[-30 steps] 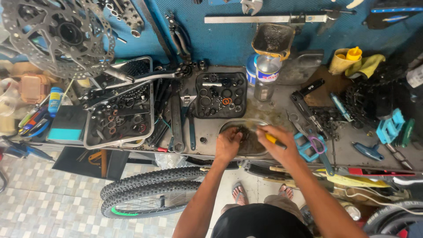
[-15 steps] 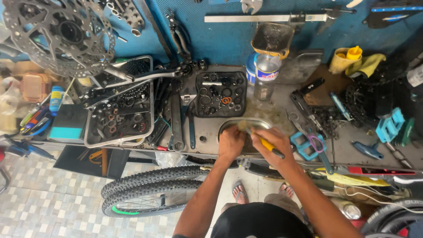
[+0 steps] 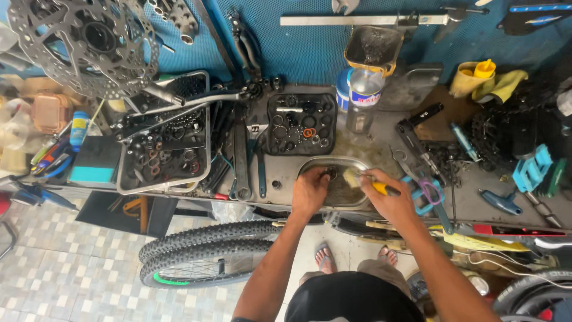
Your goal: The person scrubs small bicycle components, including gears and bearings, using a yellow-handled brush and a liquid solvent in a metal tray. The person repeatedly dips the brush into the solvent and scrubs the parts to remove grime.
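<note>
Right now your left hand (image 3: 310,192) sits over the near-left part of the oval metal pan (image 3: 351,203) on the workbench (image 3: 381,149), fingers curled shut on a small dark part (image 3: 329,173) held just inside the pan's rim. Your right hand (image 3: 387,195) is closed round a yellow-handled brush (image 3: 363,180), bristle end pointing left, just beside the dark part; whether it touches, can't tell. Pan lies at the bench's front edge, between the wrenches (image 3: 250,161) on its left and the teal pedal (image 3: 424,197) on its right. Behind it: black tray of washers and rings (image 3: 301,124), clear plastic bottle (image 3: 360,101). Grey parts tray (image 3: 164,149) further left, brake rotor (image 3: 83,45) hanging top left. Bike tyre (image 3: 202,253) below the bench, beside your sandalled feet (image 3: 354,257).
</note>
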